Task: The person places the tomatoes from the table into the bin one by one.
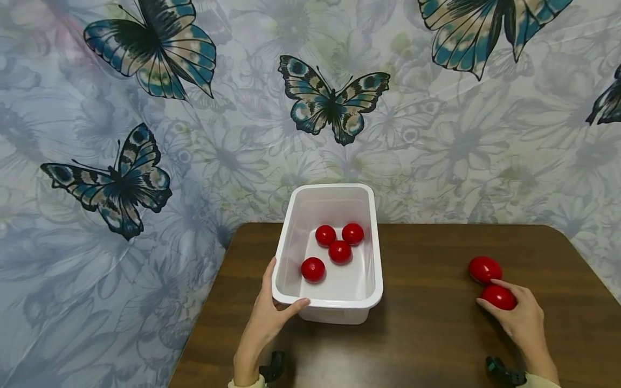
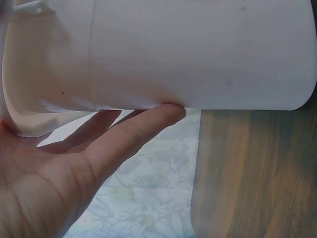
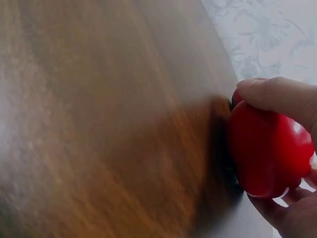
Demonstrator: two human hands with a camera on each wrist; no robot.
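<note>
I count six red balls [image 1: 340,252]: four inside one white bin [image 1: 377,242], two right on the counter [image 1: 422,302]. My right hand [image 1: 526,318] pinches the nearer ball [image 1: 497,297]; the farther ball [image 1: 484,269] crowds its fingertips. Left hand [image 1: 264,320] spreads wide against the bin's corner. Butterfly-print cloth [image 1: 233,161] behind.

No txt legible
No readable labels, brands, nos. or signs in head, L-wrist or R-wrist views.

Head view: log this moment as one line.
left hand: holds white bin at near-left corner; right hand: grips nearer red object; bin: four red objects; table: farther red object
</note>
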